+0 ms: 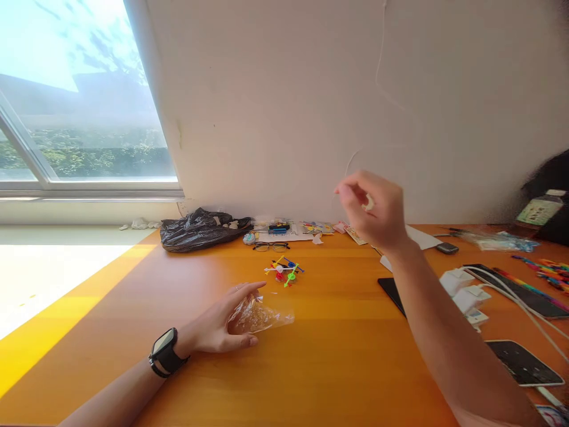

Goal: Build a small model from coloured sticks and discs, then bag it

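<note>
My left hand (222, 323), with a black watch on the wrist, rests low over the table. Its thumb and index finger curve round a crumpled clear plastic bag (260, 317); the other fingers are mostly hidden. Just beyond the bag lies a small cluster of colourful plastic spinner pieces (284, 271) in yellow, blue, white, red and green. Raised well above the table, my right hand (373, 207) is closed, fingers curled, slightly blurred. A small pale thing shows inside its curl, too little to name. A thin white line runs up the wall behind it.
At the back are a black plastic bag (195, 230), eyeglasses (271, 247) and small packets (317, 228). On the right sit white chargers (466, 296) with cables, a black power strip (524, 363), a dark tablet (391, 293) and colourful pieces (551, 270). A window (89, 107) is at left.
</note>
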{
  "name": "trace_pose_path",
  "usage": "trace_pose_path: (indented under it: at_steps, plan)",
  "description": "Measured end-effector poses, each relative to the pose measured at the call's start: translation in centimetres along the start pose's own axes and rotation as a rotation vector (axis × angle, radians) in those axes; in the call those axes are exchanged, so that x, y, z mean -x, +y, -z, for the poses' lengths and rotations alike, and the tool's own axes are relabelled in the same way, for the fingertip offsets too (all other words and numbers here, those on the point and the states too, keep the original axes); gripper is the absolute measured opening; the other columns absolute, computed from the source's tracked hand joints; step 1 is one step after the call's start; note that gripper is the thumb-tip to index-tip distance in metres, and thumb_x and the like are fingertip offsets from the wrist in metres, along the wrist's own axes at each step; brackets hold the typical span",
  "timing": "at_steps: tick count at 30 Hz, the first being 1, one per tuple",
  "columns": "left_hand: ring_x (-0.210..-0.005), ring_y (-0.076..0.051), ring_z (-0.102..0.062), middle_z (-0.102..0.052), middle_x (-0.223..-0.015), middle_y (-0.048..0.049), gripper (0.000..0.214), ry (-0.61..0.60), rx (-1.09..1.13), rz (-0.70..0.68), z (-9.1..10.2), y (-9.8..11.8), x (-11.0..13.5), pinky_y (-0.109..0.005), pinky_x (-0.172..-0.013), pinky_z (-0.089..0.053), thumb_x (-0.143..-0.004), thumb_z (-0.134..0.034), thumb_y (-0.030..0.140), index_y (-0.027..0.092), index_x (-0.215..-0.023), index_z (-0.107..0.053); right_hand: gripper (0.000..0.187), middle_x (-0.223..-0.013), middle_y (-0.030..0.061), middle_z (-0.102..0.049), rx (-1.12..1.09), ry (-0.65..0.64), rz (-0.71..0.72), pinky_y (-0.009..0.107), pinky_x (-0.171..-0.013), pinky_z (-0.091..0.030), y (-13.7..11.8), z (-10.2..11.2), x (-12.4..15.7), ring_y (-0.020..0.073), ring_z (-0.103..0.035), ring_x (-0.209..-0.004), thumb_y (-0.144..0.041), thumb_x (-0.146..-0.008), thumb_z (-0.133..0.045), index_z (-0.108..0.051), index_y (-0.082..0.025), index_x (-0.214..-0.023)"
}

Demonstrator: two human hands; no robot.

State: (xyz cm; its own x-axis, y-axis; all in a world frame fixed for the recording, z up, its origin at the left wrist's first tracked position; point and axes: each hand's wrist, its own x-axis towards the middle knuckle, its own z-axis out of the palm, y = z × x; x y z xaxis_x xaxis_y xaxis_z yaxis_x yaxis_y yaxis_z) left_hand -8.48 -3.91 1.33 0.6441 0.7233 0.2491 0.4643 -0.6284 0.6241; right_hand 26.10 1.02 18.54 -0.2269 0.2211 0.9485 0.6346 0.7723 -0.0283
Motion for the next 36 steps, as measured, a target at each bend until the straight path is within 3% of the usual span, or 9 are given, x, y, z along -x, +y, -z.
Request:
trace_pose_path:
  at_steps: [2, 5, 8, 11, 17, 23, 30, 36]
  plan:
    - [-0.129, -0.033, -0.054, -0.051, -0.145, -0.0106, 0.089, 0.027, 0.016, 0.004, -0.1, -0.1, 0.0, -0.048, -0.112, -0.044, -0.083, -0.076, 0.047, 0.032, -0.157, -0.028, 0.026, -0.073, 0.0017, -0.062, -0.053, -0.260, -0.127, 0.028, -0.064, -0.043, 2.1, -2.6, 0.5, 0.0146, -0.055, -0.067, -0.033, -0.100, -0.052, -0.068, -0.017, -0.085]
    - [-0.128, -0.031, -0.054, -0.051, -0.142, -0.0105, 0.086, 0.068, 0.031, 0.011, -0.1, -0.3, 0.0, -0.048, -0.112, -0.043, -0.084, -0.076, 0.046, 0.032, -0.155, -0.030, 0.028, -0.068, 0.0002, -0.062, -0.203, -0.772, -0.348, 0.027, -0.057, -0.037, 5.1, -7.7, 2.8, 0.0138, -0.051, -0.061, -0.039, -0.092, -0.058, -0.069, -0.016, -0.079]
    - [-0.128, -0.031, -0.053, -0.052, -0.140, -0.0101, 0.083, 0.104, 0.026, 0.016, -0.1, -0.5, -0.1, -0.048, -0.112, -0.042, -0.084, -0.076, 0.046, 0.033, -0.153, -0.033, 0.027, -0.076, 0.0027, -0.067, -0.314, -1.078, -0.347, 0.025, -0.058, -0.037, 6.6, -11.8, 5.7, 0.0148, -0.055, -0.066, -0.041, -0.085, -0.065, -0.071, -0.015, -0.082]
    - [-0.129, -0.031, -0.051, -0.049, -0.143, -0.0105, 0.083, 0.136, 0.016, 0.019, 0.0, -0.5, -0.2, -0.048, -0.113, -0.041, -0.084, -0.077, 0.046, 0.033, -0.153, -0.033, 0.028, -0.076, 0.0037, -0.069, -0.323, -1.240, -0.319, 0.024, -0.058, -0.038, 6.7, -14.0, 7.7, 0.0155, -0.058, -0.067, -0.043, -0.081, -0.071, -0.073, -0.015, -0.084]
    - [-0.127, -0.030, -0.052, -0.050, -0.143, -0.0111, 0.084, 0.164, 0.018, 0.002, -0.3, -0.5, -0.3, -0.047, -0.113, -0.041, -0.085, -0.076, 0.046, 0.031, -0.155, -0.032, 0.038, -0.075, 0.0035, -0.068, -0.284, -1.295, -0.288, 0.024, -0.056, -0.036, 6.5, -15.4, 9.1, 0.0144, -0.056, -0.065, -0.053, -0.079, -0.073, -0.074, -0.015, -0.083]
    - [-0.128, -0.031, -0.051, -0.050, -0.142, -0.0108, 0.079, 0.182, 0.017, 0.026, -0.3, -0.5, -0.4, -0.047, -0.114, -0.040, -0.086, -0.075, 0.047, 0.030, -0.152, -0.035, 0.023, -0.074, 0.0023, -0.067, -0.330, -1.305, -0.272, 0.023, -0.056, -0.035, 7.0, -15.4, 9.1, 0.0140, -0.055, -0.064, -0.038, -0.082, -0.068, -0.071, -0.015, -0.081]
    - [-0.125, -0.030, -0.052, -0.054, -0.134, -0.0114, 0.068, 0.254, 0.023, 0.041, -0.5, -0.5, -0.6, -0.046, -0.110, -0.043, -0.088, -0.072, 0.048, 0.025, -0.144, -0.042, 0.037, -0.072, 0.0012, -0.061, -0.405, -1.047, -0.364, 0.025, -0.057, -0.035, 7.0, -11.1, 4.9, 0.0144, -0.050, -0.064, -0.052, -0.084, -0.066, -0.073, -0.016, -0.085]
    - [-0.123, -0.029, -0.051, -0.055, -0.132, -0.0109, 0.067, 0.313, 0.084, 0.115, -0.9, -0.8, -1.4, -0.046, -0.109, -0.041, -0.088, -0.072, 0.050, 0.025, -0.142, -0.042, 0.037, -0.078, 0.0024, -0.066, -0.408, -0.813, -0.426, 0.027, -0.059, -0.038, 4.3, -5.4, 0.7, 0.0157, -0.054, -0.068, -0.052, -0.089, -0.062, -0.075, -0.018, -0.096]
